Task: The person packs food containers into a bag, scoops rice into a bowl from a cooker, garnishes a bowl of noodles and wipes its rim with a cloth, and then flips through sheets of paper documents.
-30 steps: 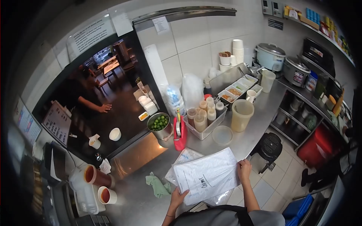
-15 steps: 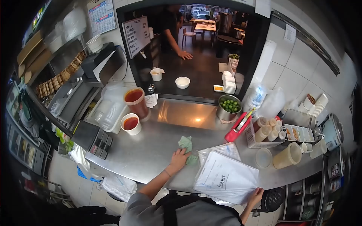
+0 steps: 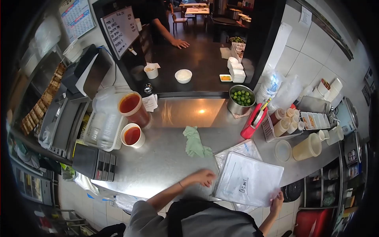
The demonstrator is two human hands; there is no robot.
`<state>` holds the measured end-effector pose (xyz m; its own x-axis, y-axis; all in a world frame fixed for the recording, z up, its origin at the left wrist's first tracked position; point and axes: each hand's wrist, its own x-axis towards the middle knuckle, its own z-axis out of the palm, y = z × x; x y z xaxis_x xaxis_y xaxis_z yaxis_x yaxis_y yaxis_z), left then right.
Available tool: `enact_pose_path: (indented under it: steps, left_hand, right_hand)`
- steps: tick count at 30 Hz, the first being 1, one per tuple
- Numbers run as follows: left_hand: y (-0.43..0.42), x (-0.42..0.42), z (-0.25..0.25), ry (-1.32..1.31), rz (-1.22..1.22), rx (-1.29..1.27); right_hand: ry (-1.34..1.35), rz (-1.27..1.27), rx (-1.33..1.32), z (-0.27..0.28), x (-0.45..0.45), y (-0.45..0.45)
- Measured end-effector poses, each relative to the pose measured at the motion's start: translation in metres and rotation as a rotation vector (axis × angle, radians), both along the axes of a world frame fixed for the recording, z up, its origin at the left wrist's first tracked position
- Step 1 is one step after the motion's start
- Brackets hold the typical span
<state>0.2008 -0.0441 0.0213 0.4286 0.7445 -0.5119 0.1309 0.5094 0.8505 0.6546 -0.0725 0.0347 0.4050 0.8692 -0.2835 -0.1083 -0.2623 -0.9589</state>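
Note:
My right hand [image 3: 276, 201] pinches the lower right corner of a clear plastic sleeve of papers [image 3: 249, 179], which has "Gamit" handwritten on it. The sleeve overlaps a second plastic-wrapped packet [image 3: 241, 147] on the steel counter. My left hand [image 3: 203, 177] is just left of the sleeve, over the counter, with fingers loosely curled, a little apart and slightly blurred; nothing shows in it. A crumpled green cloth [image 3: 194, 143] lies on the counter beyond that hand, apart from it.
On the left stand a tall tub of red sauce [image 3: 134, 110], a smaller sauce cup [image 3: 133, 136] and a black drawer unit [image 3: 94, 162]. A pot of green limes [image 3: 241, 98], a red stapler-like tool [image 3: 254, 121] and a bottle basket [image 3: 282, 128] stand right. Another person's hand [image 3: 179, 43] rests beyond the pass-through.
My left hand has let go of the green cloth and drawn back toward me, near the sleeve. The cloth lies more spread out. My right hand still grips the sleeve's corner. The view has shifted.

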Motion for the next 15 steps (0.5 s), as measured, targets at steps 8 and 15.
enact_pose_path:
  steps: [8,15]
  left_hand:
    - [-0.01,0.034,0.014,0.087,-0.025,-0.102]
    - [0.013,0.034,0.004,0.099,-0.089,0.508]
  right_hand:
    - [-0.027,0.364,-0.194,0.02,-0.043,-0.026]
    - [-0.344,0.193,-0.067,-0.014,-0.034,-0.029]
